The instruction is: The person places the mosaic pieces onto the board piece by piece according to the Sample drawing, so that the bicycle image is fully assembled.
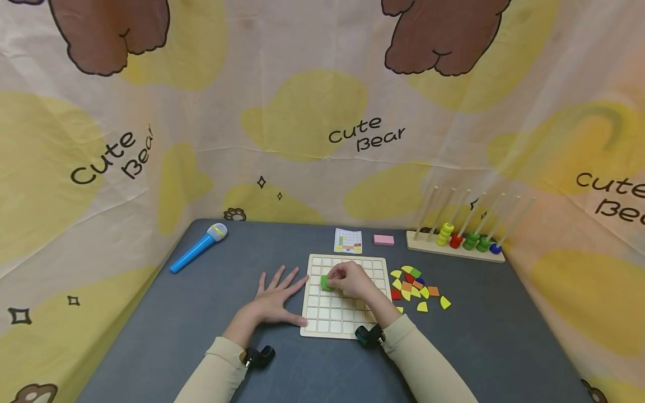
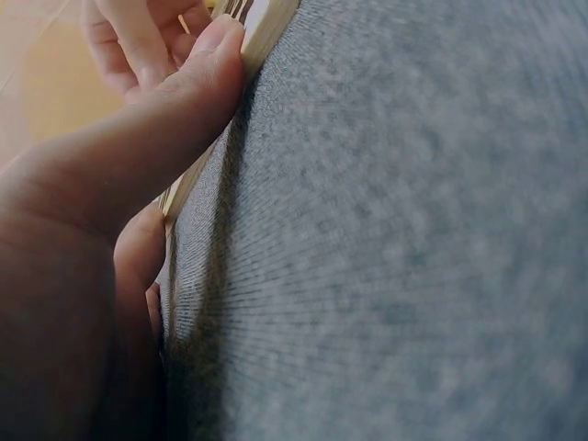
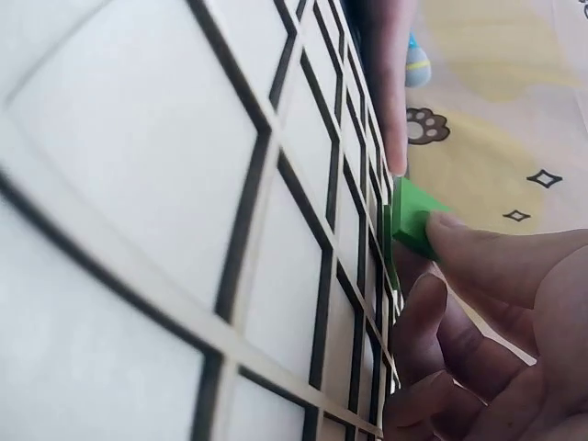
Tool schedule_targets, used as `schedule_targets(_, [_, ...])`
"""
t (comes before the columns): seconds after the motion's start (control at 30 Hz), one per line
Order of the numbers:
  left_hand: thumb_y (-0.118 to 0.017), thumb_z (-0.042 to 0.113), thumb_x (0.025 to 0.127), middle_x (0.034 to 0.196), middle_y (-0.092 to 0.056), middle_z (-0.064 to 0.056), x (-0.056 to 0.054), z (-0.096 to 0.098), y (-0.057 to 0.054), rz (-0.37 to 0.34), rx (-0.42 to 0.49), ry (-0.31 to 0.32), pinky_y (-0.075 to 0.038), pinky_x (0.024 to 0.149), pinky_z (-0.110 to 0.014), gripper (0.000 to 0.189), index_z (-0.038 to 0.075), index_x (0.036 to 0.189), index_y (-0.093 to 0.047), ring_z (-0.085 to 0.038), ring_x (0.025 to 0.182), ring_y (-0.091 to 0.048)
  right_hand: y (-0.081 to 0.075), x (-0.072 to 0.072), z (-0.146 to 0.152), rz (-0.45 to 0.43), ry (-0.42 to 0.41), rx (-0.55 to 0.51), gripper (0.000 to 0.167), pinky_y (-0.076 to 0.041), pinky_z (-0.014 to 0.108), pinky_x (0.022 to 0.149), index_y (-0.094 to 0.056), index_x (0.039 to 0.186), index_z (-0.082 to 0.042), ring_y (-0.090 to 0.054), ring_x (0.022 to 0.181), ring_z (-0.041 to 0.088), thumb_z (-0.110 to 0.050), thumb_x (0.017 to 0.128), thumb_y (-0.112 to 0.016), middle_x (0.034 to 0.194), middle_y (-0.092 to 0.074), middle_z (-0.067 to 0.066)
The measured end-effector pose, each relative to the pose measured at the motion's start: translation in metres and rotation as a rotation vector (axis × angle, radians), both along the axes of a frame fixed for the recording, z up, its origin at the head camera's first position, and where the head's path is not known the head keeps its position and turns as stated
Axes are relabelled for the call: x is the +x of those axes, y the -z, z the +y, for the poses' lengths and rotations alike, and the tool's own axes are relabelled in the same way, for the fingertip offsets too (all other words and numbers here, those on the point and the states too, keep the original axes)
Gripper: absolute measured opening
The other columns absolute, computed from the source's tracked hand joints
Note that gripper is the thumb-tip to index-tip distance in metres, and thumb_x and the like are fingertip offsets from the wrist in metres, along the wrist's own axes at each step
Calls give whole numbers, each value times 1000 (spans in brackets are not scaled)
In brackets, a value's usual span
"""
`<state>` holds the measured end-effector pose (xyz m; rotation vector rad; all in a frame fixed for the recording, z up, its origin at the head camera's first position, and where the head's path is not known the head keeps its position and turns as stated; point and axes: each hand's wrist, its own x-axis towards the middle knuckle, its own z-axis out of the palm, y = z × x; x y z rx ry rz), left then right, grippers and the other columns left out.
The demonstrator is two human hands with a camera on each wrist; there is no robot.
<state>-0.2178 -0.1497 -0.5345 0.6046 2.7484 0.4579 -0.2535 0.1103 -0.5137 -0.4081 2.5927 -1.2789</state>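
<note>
My right hand (image 1: pixel 354 280) pinches a green tile (image 3: pixel 418 219) between thumb and fingers, over the left part of a white grid board (image 1: pixel 342 326) with a pale wooden rim. In the right wrist view, the tile stands tilted close to the grid, and a second green edge (image 3: pixel 390 241) shows just behind it. Spread beside the board's left side is my left hand (image 1: pixel 272 305), its fingers straight. Its thumb (image 2: pixel 216 60) rests on the board's rim, and a fingertip reaches the left edge farther up.
Loose yellow, red, orange, green and blue pieces (image 1: pixel 422 307) lie right of the board. Behind it are a printed pattern card (image 1: pixel 347 239) and a pink block (image 1: pixel 383 240). A peg stand with beads (image 1: pixel 456 250) stands back right; a blue toy microphone (image 1: pixel 194 253) lies back left.
</note>
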Motion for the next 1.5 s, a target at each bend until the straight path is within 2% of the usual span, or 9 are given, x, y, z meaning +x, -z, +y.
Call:
schedule_targets(0.13, [-65,88,66,171,-6,6,-1,0,0,4,-1,5,10,116,-72,116,42,161,-16,-35,157,7,3,0,-2,13,-8,34,5,-45,26,60,-75,89,-13,-56,67,11,-17,89,-78,73,-66,-4])
schedule_targets(0.37, [-66,88,66,171,-6,6,-1,0,0,1,1,4,11,115,-72,117,43,161,-16,-34,157,7,2,3,-5,65,-23,71,5,-48,27,66,-75,88,-14,-59,70,10,-17,89,-79,76,-68,-5])
schedule_targets(0.7, [-65,89,65,171,-6,7,-2,-1,3,16,-5,5,10,116,-72,117,42,161,-16,-33,158,7,-2,7,-9,55,-40,127,5,-45,27,63,-77,86,-16,-54,67,11,-18,90,-77,72,-64,-6])
schedule_targets(0.9, [-65,90,65,171,-6,7,-3,-1,2,17,-10,0,10,116,-72,117,43,161,-16,-33,158,6,-1,7,-9,84,-47,131,5,-46,27,63,-76,85,-16,-55,66,10,-17,89,-79,72,-64,-6])
schedule_targets(1.1, [-65,89,65,171,-7,7,-3,0,1,14,-7,0,10,116,-72,117,43,161,-16,-33,158,6,-1,7,-9,73,-44,135,4,-46,27,63,-76,87,-15,-55,67,10,-17,88,-80,73,-64,-5])
schedule_targets(1.33, [-65,89,65,171,-6,6,-2,0,1,12,-15,2,9,116,-72,116,44,161,-16,-34,157,6,-9,9,-5,56,-30,88,7,-47,28,63,-76,93,-9,-56,69,13,-14,88,-79,76,-64,-3])
schedule_targets(1.5, [-68,85,67,171,-10,1,-1,0,0,21,12,14,7,115,-74,115,39,161,-21,-38,157,3,-15,9,0,78,-10,62,8,-48,29,63,-76,95,-8,-58,71,14,-13,89,-77,78,-66,-2])
